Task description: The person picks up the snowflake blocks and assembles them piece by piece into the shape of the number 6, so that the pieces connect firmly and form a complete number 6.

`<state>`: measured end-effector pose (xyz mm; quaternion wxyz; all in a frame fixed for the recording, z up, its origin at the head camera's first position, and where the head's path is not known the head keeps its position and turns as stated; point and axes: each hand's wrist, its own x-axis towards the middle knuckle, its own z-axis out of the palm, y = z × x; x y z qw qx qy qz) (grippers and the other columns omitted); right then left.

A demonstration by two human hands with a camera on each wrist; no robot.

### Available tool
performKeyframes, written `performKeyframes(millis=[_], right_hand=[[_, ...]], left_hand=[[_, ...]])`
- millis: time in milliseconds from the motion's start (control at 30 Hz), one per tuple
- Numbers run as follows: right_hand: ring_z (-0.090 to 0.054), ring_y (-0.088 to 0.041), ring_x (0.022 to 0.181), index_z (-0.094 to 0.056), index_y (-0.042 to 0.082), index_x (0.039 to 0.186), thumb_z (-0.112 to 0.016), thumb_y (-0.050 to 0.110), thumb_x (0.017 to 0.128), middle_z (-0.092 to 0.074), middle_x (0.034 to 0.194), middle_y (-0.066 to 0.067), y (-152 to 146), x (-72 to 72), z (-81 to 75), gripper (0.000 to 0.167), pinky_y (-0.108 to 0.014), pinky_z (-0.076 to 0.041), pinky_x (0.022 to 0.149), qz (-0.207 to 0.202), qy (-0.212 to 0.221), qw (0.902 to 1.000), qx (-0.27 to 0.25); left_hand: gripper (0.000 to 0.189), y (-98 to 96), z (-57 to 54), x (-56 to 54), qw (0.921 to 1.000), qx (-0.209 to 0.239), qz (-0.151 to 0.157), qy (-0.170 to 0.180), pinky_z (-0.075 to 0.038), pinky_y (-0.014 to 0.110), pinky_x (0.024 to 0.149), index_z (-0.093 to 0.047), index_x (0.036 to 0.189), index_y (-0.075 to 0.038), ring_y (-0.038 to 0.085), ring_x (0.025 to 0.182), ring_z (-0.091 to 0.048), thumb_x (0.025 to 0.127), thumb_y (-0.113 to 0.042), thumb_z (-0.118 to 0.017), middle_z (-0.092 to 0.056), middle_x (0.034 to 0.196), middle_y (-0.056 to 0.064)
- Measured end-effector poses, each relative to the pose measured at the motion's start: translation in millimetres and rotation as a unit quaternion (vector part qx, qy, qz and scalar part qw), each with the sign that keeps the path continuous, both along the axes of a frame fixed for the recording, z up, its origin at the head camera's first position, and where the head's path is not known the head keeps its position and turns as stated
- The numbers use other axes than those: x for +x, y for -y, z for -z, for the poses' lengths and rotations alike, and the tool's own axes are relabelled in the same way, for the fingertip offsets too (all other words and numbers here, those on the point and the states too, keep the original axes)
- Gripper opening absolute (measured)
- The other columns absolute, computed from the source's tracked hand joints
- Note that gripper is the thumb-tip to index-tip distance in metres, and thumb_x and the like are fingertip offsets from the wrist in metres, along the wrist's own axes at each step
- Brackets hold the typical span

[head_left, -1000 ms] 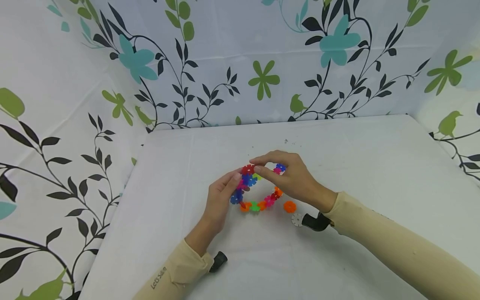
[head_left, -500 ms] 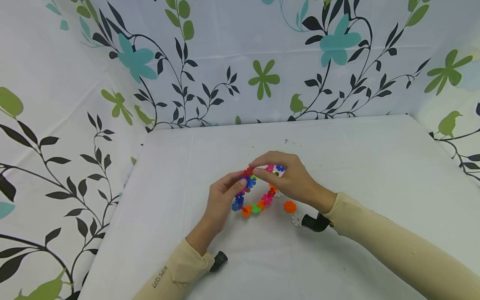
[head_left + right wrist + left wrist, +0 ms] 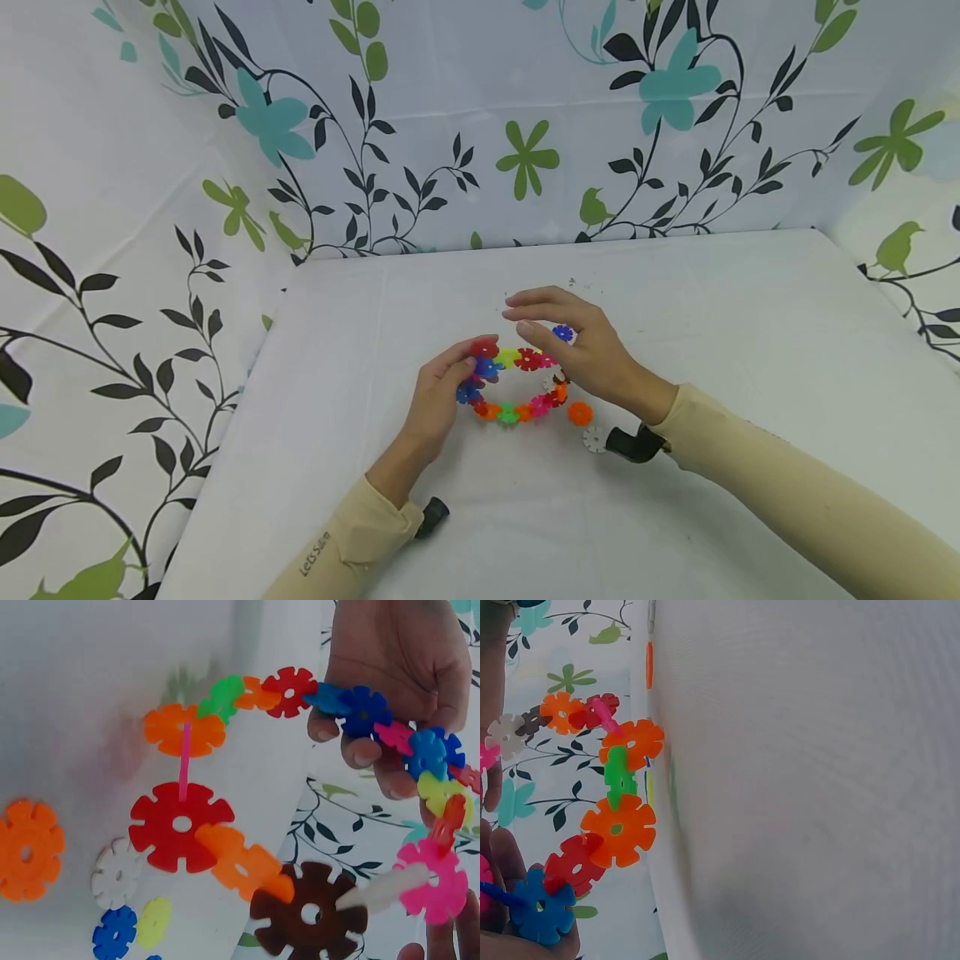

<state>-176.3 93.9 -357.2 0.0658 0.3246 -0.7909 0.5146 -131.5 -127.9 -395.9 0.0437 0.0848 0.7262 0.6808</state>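
A ring of linked plastic snowflake discs [image 3: 508,413] in several colours hangs from my left hand [image 3: 433,392]. The thumb and fingers of that hand grip its left side at the blue and red discs, the red disc [image 3: 486,347] uppermost. In the right wrist view the links run all the way round, through a brown disc [image 3: 310,913] and a pink disc [image 3: 435,881]. My right hand [image 3: 570,333] hovers over the ring's right end, fingers extended and thumb apart from them. Its fingertips [image 3: 442,937] show behind the pink disc in the right wrist view.
A loose orange disc [image 3: 580,413] and a white disc [image 3: 595,439] lie on the white-covered table [image 3: 712,333], right of the ring. Beyond my right hand lies a blue disc [image 3: 562,333]. A yellow disc [image 3: 154,922] shows in the right wrist view. Patterned cloth [image 3: 450,100] encloses the table.
My right hand has let go of the red disc, lifted up and spread its fingers. The ring has opened out wider, and my left hand keeps its grip.
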Motion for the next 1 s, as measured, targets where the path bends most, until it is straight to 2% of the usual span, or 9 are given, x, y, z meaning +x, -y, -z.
performKeyframes(millis=[133, 300, 467, 567, 667, 800, 900, 1000], right_hand=[[-0.049, -0.014, 0.132, -0.069, 0.015, 0.131, -0.056, 0.028, 0.104, -0.059, 0.138, 0.003, -9, -6.9, 0.8, 0.033, -0.050, -0.045, 0.103, 0.031, 0.016, 0.9993, -0.016], [-0.058, -0.020, 0.123, -0.065, 0.007, 0.134, -0.048, 0.025, 0.108, -0.061, 0.136, -0.003, -22, -18.3, 2.9, 0.035, -0.044, -0.046, 0.104, 0.077, 0.060, 0.9923, -0.077], [-0.061, -0.025, 0.121, -0.059, 0.004, 0.139, -0.046, 0.035, 0.109, -0.061, 0.138, -0.008, -33, -27.8, 4.7, 0.045, -0.042, -0.045, 0.107, 0.118, 0.138, 0.9712, -0.155], [-0.059, -0.028, 0.124, -0.055, 0.003, 0.142, -0.046, 0.039, 0.108, -0.059, 0.139, -0.010, -39, -32.0, 5.6, 0.051, -0.043, -0.044, 0.107, 0.139, 0.172, 0.9577, -0.185], [-0.058, -0.028, 0.126, -0.053, 0.004, 0.144, -0.046, 0.041, 0.108, -0.058, 0.139, -0.010, -44, -35.8, 7.6, 0.053, -0.043, -0.044, 0.108, 0.158, 0.192, 0.9478, -0.199], [-0.057, -0.028, 0.127, -0.054, 0.008, 0.145, -0.046, 0.043, 0.107, -0.058, 0.139, -0.010, -51, -41.2, 11.3, 0.052, -0.043, -0.043, 0.108, 0.176, 0.210, 0.9370, -0.217], [-0.057, -0.027, 0.127, -0.054, 0.011, 0.145, -0.046, 0.043, 0.107, -0.058, 0.140, -0.009, -56, -45.1, 14.7, 0.050, -0.042, -0.044, 0.108, 0.190, 0.221, 0.9300, -0.224], [-0.057, -0.026, 0.127, -0.054, 0.011, 0.145, -0.047, 0.043, 0.107, -0.058, 0.140, -0.009, -61, -49.1, 19.1, 0.050, -0.042, -0.043, 0.109, 0.203, 0.231, 0.9228, -0.232]], left_hand=[[0.039, -1.2, 0.9, -0.9, 1.0000, -0.004, -0.003, -0.005, -0.051, 0.051, 0.090, -0.062, 0.138, -0.012, 0.027, 0.098, -0.065, 0.106, -0.017, -0.039, -0.067, 0.110, 0.014], [0.040, -2.0, 2.7, -0.4, 0.9997, 0.004, -0.007, -0.022, -0.053, 0.049, 0.086, -0.062, 0.134, -0.008, 0.025, 0.093, -0.065, 0.105, -0.014, -0.036, -0.066, 0.108, 0.011], [0.039, -2.7, 5.0, 0.4, 0.9983, 0.006, -0.021, -0.054, -0.054, 0.051, 0.084, -0.061, 0.130, -0.007, 0.025, 0.089, -0.066, 0.102, -0.011, -0.035, -0.064, 0.116, 0.008], [0.038, -3.1, 6.2, 0.8, 0.9972, 0.010, -0.032, -0.067, -0.054, 0.049, 0.084, -0.062, 0.127, -0.005, 0.025, 0.088, -0.066, 0.100, -0.009, -0.035, -0.065, 0.114, 0.010], [0.040, -3.4, 7.0, 1.0, 0.9959, 0.025, -0.034, -0.080, -0.054, 0.043, 0.084, -0.061, 0.126, -0.001, 0.025, 0.087, -0.065, 0.099, -0.010, -0.033, -0.065, 0.112, 0.014], [0.040, -4.4, 7.8, 0.5, 0.9940, 0.046, -0.033, -0.093, -0.054, 0.035, 0.081, -0.059, 0.126, 0.001, 0.024, 0.085, -0.065, 0.103, -0.022, -0.035, -0.063, 0.112, 0.015], [0.037, -5.9, 8.3, 0.0, 0.9936, 0.051, -0.043, -0.091, -0.055, 0.033, 0.077, -0.059, 0.124, -0.002, 0.022, 0.084, -0.065, 0.107, -0.030, -0.043, -0.063, 0.107, 0.014], [0.030, -7.2, 8.8, 0.1, 0.9935, 0.050, -0.055, -0.086, -0.056, 0.032, 0.075, -0.059, 0.121, -0.003, 0.022, 0.084, -0.066, 0.107, -0.029, -0.049, -0.064, 0.103, 0.013]])
